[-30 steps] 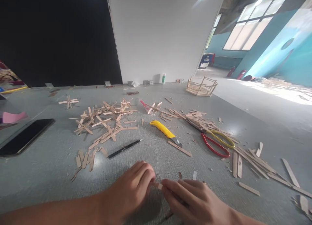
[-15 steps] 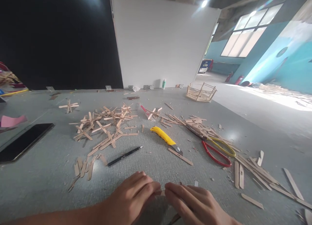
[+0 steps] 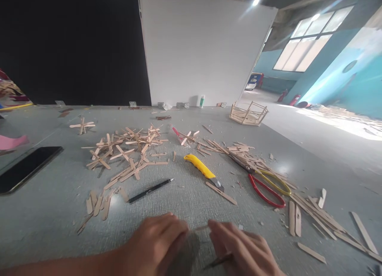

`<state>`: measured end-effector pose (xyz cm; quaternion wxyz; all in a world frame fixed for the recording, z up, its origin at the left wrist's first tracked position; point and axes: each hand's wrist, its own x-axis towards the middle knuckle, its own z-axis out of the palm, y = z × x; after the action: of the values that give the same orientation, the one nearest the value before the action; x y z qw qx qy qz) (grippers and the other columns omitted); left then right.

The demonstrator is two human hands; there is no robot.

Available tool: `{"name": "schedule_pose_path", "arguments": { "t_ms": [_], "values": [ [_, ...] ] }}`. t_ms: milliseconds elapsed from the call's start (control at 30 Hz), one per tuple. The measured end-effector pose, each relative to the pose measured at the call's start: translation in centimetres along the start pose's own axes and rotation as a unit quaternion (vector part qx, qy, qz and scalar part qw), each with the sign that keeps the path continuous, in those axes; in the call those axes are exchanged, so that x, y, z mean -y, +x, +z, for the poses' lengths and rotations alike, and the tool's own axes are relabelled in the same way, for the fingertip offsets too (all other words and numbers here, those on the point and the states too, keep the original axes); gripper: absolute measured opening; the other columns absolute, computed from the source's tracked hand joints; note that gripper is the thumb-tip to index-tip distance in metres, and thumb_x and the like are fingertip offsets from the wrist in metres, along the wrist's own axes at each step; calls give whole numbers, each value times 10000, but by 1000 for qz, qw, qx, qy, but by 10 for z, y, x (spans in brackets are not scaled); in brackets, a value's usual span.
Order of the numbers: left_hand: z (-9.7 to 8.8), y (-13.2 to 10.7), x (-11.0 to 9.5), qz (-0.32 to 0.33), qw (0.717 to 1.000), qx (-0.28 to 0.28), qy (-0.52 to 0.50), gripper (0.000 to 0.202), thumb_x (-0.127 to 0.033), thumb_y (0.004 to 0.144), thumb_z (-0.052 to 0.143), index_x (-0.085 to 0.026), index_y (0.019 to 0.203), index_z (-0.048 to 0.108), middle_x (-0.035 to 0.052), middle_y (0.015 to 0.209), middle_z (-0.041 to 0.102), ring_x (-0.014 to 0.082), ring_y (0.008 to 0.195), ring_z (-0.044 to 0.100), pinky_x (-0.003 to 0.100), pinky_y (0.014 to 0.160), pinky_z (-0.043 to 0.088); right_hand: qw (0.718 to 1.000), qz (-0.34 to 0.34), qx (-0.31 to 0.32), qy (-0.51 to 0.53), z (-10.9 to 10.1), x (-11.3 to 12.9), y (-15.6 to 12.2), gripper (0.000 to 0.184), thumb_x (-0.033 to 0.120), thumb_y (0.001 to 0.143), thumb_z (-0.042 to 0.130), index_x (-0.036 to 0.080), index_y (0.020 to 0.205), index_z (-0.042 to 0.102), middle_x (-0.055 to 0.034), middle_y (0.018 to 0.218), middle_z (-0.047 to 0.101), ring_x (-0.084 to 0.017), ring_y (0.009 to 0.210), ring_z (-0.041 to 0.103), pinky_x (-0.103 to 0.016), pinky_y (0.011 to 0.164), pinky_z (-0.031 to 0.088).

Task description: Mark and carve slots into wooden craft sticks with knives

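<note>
A small wooden craft stick [image 3: 202, 228] shows edge-on between my two hands, low in the middle. My left hand [image 3: 159, 240] is closed at one end of it, fingertips pressed together. My right hand [image 3: 238, 244] pinches the other end. Beneath the right palm is a thin dark piece [image 3: 219, 261], blurred, and I cannot tell what it is. Just beyond the hands lie a yellow utility knife [image 3: 200, 166] with its blade out, a notched craft stick [image 3: 221, 193] and a black pen [image 3: 151, 190].
Crossed-stick pieces [image 3: 128, 144] are heaped at left centre, near cut stick bits [image 3: 98, 204]. Scissors with red and yellow handles [image 3: 268, 190] lie among loose sticks [image 3: 316, 216] on the right. A phone [image 3: 30, 166], a glue stick [image 3: 202, 101] and a stick frame [image 3: 248, 114] are farther out.
The hands have drawn slightly apart, and the stick between them now shows as a thin edge. The right hand has tilted, showing more of the dark piece under it. The view has shifted slightly.
</note>
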<state>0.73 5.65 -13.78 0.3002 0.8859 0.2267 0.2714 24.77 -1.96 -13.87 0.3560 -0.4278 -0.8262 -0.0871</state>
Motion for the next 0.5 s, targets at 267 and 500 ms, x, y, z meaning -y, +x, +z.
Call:
{"name": "schedule_pose_path", "arguments": {
  "t_ms": [267, 500],
  "values": [
    [2, -1, -7, -305, 897, -11, -320, 400, -598, 1074, 398, -224, 972, 496, -73, 616, 499, 93, 473, 369, 185, 420, 299, 998, -2, 49, 38, 2, -14, -8, 470, 82, 1043, 343, 51, 1500, 450, -179, 1107, 682, -217, 1013, 718, -294, 834, 622],
    [2, -1, -14, -269, 919, -21, -288, 356, -535, 1092, 394, -205, 1039, 517, -68, 614, 496, 101, 522, 411, 192, 471, 340, 994, -56, 90, 31, -12, -11, 0, 568, 96, 1085, 266, 47, 1644, 179, -209, 1257, 719, -193, 1049, 740, -227, 665, 610]
  ]
}}
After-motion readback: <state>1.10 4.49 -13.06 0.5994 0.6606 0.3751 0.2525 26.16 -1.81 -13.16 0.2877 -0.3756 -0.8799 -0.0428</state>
